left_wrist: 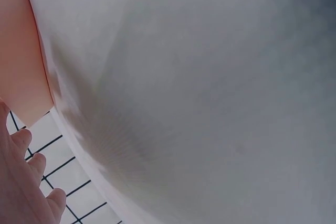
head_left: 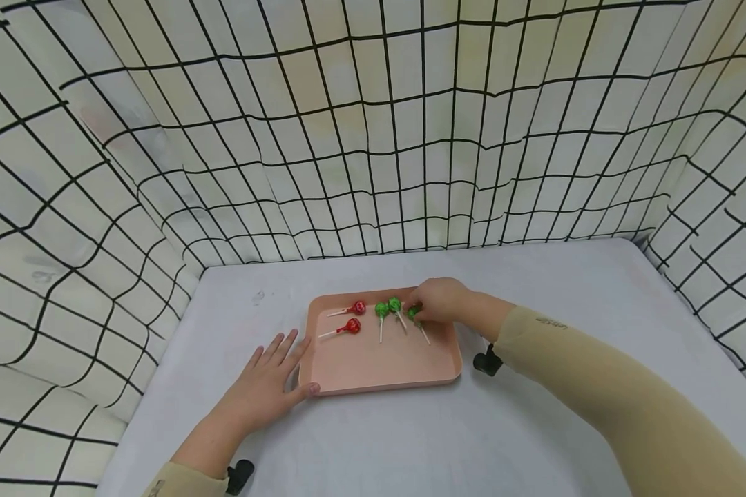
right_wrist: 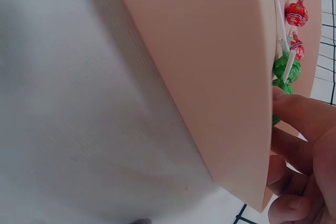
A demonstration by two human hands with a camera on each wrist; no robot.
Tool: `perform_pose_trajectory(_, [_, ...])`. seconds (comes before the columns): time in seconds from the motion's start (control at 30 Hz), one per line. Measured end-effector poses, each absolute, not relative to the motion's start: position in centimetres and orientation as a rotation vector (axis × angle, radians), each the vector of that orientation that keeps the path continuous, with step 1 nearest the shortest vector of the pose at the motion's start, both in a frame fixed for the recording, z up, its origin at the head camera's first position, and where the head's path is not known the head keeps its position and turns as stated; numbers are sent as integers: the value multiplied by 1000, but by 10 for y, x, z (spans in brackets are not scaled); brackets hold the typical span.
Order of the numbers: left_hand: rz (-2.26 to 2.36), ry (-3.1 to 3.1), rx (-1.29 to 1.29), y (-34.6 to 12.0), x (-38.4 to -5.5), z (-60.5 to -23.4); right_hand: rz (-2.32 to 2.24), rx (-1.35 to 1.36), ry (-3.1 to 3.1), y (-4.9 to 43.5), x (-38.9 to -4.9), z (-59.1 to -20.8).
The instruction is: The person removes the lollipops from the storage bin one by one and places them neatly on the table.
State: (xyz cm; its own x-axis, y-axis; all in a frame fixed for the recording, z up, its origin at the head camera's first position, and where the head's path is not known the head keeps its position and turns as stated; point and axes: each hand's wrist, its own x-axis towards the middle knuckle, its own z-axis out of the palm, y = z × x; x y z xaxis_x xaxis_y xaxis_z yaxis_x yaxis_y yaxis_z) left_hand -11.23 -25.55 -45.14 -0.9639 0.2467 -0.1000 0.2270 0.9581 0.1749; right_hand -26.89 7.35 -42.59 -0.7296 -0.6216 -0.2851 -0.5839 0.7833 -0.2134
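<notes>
Fingertips of the right hand [head_left: 440, 301] are closed in a pinch around the wrapped head of a green, round-headed lollipop with a white stick [head_left: 413, 314], as far as we can tell — the knuckles hide part of the contact. We see its stick slanting toward the near right of a shallow, pale-pink rectangular tray with rounded corners [head_left: 379, 362], so the sweet lies inside, near the right wall.

Just left of it we find two more green lollipops, one upright-sticked in our view [head_left: 382, 310] and one slanted [head_left: 395, 304], their heads side by side. Farther left lie two shiny red lollipops, a far one [head_left: 359, 308] and a near one [head_left: 352, 326], sticks pointing left.

Our left hand [head_left: 266, 390] grips nothing; its spread fingers and thumb reach the tray's near left corner (seemingly touching it).

What could go wrong, we judge: a slick wrapper could roll the head from the pinch; the knuckles could nudge the slanted neighbour; or a sideways push on the rim could slide the tray across the white cloth-covered table [head_left: 373, 449].
</notes>
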Motion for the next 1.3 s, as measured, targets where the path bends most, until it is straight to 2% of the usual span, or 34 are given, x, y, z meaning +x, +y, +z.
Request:
perform_pose_trajectory(1.0, [228, 2985, 356, -257, -115, -451, -456, -659, 2638, 96, -266, -399])
perform_pose_trajectory(1.3, [246, 2982, 360, -254, -113, -447, -470, -757, 2678, 130, -263, -392])
